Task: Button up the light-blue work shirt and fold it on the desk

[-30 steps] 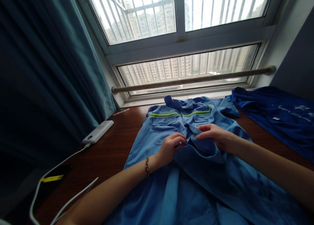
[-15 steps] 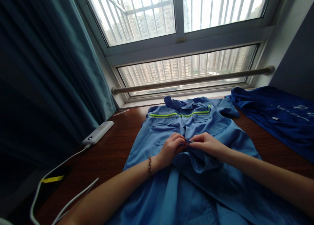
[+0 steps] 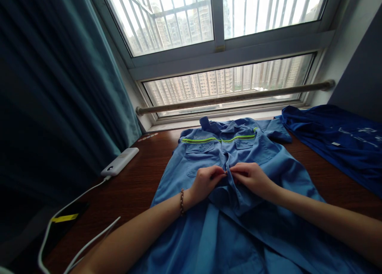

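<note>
Far left: teal curtain (image 3: 59,87) hangs to the edge of the dark wooden surface (image 3: 140,182). A white cable (image 3: 74,196) runs up to a white slab-shaped power bank (image 3: 119,161), well apart from the hands.

Centre: light blue work shirt with a neon yellow chest stripe (image 3: 268,154) lies front-up on the surface, collar toward the window.

Left hand (image 3: 205,182), beaded bracelet at the wrist, has its fingers curled and pinching the shirt's front edge just below the chest pockets. Right hand (image 3: 253,178) pinches the opposite edge.

A second ago the right hand held that flap raised and apart; now the flap is drawn across and lower, and the fingertips of both hands touch at the centre seam. This looks like the front being closed at one point. No button can be made out.

Right: a dark blue garment (image 3: 337,142) lies crumpled, untouched.
</note>
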A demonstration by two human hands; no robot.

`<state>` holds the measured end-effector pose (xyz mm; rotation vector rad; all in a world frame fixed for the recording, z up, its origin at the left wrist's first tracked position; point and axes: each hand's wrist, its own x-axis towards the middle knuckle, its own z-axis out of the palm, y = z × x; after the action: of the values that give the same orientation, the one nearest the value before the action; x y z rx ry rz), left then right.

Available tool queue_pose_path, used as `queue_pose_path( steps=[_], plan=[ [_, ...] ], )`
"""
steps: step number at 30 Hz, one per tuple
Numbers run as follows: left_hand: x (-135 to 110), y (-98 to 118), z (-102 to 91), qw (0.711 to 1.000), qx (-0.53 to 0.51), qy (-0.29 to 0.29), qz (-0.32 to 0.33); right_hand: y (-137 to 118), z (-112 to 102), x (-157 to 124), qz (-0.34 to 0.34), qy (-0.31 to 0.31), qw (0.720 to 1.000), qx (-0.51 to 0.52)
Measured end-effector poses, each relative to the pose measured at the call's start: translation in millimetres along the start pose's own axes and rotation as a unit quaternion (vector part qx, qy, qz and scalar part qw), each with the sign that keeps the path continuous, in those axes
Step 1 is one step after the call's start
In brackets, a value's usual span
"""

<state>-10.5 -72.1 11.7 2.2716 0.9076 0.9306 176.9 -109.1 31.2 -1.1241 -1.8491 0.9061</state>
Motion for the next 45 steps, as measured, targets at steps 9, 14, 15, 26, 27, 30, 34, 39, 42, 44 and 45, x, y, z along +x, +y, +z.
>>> queue_pose_path(
  steps=[9, 14, 15, 26, 27, 30, 34, 39, 42, 44, 45],
  plan=[
    [1, 13, 2.6, 0.988, -0.133, 0.0, -0.076, 9, 8, -6, -0.146, 0.105, 0.97, -0.161],
    [1, 14, 9.2, 0.954, -0.259, 0.0, -0.151, 12, 8, -6, -0.149, 0.108, 0.97, -0.161],
    [1, 13, 9.9, 0.948, -0.272, -0.001, -0.163, 12, 8, -6, -0.147, 0.105, 0.97, -0.161],
    [5, 15, 6.6, 0.94, -0.295, -0.028, -0.169, 14, 10, -7, -0.106, 0.107, 0.975, -0.163],
    [5, 14, 7.1, 0.943, -0.289, -0.031, -0.165, 15, 11, -7, -0.102, 0.103, 0.975, -0.17],
    [4, 12, 9.6, 0.95, -0.269, -0.035, -0.156, 16, 13, -10, -0.096, 0.084, 0.972, -0.198],
    [5, 10, 12.0, 0.95, -0.263, -0.041, -0.161, 15, 16, -12, -0.091, 0.066, 0.966, -0.235],
    [7, 13, 10.1, 0.944, -0.276, -0.046, -0.175, 13, 17, -12, -0.095, 0.063, 0.965, -0.235],
    [8, 15, 8.5, 0.939, -0.289, -0.046, -0.18, 13, 17, -12, -0.096, 0.068, 0.969, -0.219],
    [9, 15, 7.6, 0.935, -0.3, -0.044, -0.185, 14, 17, -12, -0.101, 0.073, 0.97, -0.21],
    [10, 15, 7.4, 0.932, -0.306, -0.044, -0.189, 15, 17, -12, -0.104, 0.077, 0.97, -0.205]
  ],
)
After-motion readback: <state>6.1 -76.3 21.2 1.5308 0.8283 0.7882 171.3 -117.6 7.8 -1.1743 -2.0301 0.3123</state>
